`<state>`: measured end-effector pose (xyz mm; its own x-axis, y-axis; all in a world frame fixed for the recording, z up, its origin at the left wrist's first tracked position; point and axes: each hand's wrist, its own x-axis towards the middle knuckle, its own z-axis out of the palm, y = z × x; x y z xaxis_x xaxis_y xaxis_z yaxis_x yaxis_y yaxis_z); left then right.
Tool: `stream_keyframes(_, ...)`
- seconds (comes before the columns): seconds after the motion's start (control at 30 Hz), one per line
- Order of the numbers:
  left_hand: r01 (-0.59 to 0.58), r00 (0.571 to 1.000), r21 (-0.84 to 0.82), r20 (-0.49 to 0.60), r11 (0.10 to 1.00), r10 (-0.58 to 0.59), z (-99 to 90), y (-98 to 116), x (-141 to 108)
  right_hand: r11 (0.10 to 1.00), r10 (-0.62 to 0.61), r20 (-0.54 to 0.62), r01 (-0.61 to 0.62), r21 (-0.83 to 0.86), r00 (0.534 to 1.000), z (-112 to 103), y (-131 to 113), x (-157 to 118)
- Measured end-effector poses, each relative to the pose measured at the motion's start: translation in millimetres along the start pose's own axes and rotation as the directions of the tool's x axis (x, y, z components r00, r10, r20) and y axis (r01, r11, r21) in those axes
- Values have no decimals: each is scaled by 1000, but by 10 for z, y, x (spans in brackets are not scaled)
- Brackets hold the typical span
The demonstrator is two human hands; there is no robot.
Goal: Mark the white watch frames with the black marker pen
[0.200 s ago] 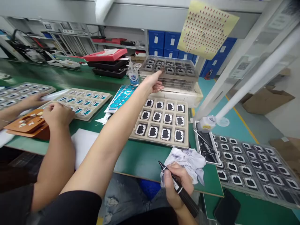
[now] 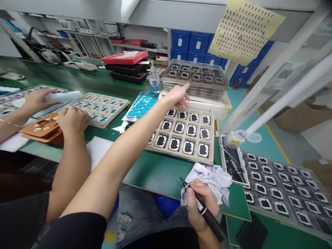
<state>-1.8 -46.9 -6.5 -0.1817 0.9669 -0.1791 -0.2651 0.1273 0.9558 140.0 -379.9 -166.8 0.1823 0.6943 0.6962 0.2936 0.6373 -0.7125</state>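
My left hand (image 2: 180,95) is stretched out over the far edge of a beige tray (image 2: 145,147), in front of a stack of clear trays (image 2: 197,88). Its fingers are apart and I see nothing in them. White watch-case-like frames with black centres (image 2: 191,130) sit in the tray's compartments; my forearm hides its left part. Near the table's front edge, my right hand (image 2: 202,204) grips a black marker pen (image 2: 211,221), its dark tip uncapped and pointing up and left. A crumpled white cloth (image 2: 216,178) lies just behind that hand.
A co-worker's hands (image 2: 74,119) are at the left, by orange sheets (image 2: 43,128) and another tray (image 2: 114,112). Blue-patterned sheets (image 2: 142,105) and a pump bottle (image 2: 155,81) stand beyond my forearm. At right are a tool tray (image 2: 234,164) and filled trays (image 2: 282,188).
My left hand has come down and back from the top of the stacked trays. The right hand still holds the marker pen. The view has shifted slightly; the co-worker's far hand has lifted white material.
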Motion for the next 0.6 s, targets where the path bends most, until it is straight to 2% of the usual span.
stream_keyframes(0.07, -112, 992, 222, 75, 969, 97, -120, -70, -322, 1000, 3, 11, -3, -1, 1000, -8, 0, -1)
stream_keyframes(0.13, -341, 934, 389, 241, 856, 262, -326, -157, -699, 1000, 12, 13, -12, 2, 1000, -13, -7, 0)
stream_keyframes(0.2, -516, 852, 435, 347, 738, 391, -598, -280, -1092, 1000, 21, 8, -21, 14, 1000, -17, -16, -3)
stream_keyframes(0.23, -565, 823, 427, 356, 706, 443, -748, -364, -1284, 999, 25, 4, -25, 21, 1000, -20, -18, -6)
stream_keyframes(0.27, -603, 798, 422, 313, 677, 516, -901, -466, -1467, 999, 29, 4, -29, 29, 1000, -24, -17, -12)
stream_keyframes(0.3, -650, 749, 443, 235, 617, 620, -1052, -586, -1640, 999, 31, 2, -31, 39, 1000, -29, -13, -21)
stream_keyframes(0.33, -702, 656, 504, 182, 504, 732, -1199, -723, -1798, 998, 30, -2, -30, 54, 1000, -34, -6, -34)
stream_keyframes(0.37, -757, 528, 557, 214, 342, 822, -1338, -874, -1940, 997, 29, -8, -28, 71, 1000, -41, 4, -50)
stream_keyframes(0.4, -773, 418, 600, 239, 205, 876, -1467, -1032, -2066, 996, 30, -16, -29, 86, 999, -46, 15, -69)
stream_keyframes(0.43, -763, 352, 638, 282, 100, 892, -1584, -1191, -2176, 995, 31, -28, -29, 97, 999, -49, 24, -90)
stream_keyframes(0.47, -743, 323, 669, 321, 28, 891, -1686, -1343, -2269, 994, 33, -40, -29, 103, 999, -50, 31, -110)
stream_keyframes(0.5, -718, 320, 696, 336, -5, 886, -1772, -1480, -2346, 994, 40, -55, -34, 102, 998, -47, 32, -127)
stream_keyframes(0.53, -700, 341, 714, 340, -5, 876, -1842, -1598, -2407, 995, 48, -71, -41, 96, 996, -41, 28, -137)
stream_keyframes(0.6, -686, 469, 728, 418, 22, 778, -1930, -1762, -2478, 994, 62, -94, -53, 91, 994, -29, 1, -126)
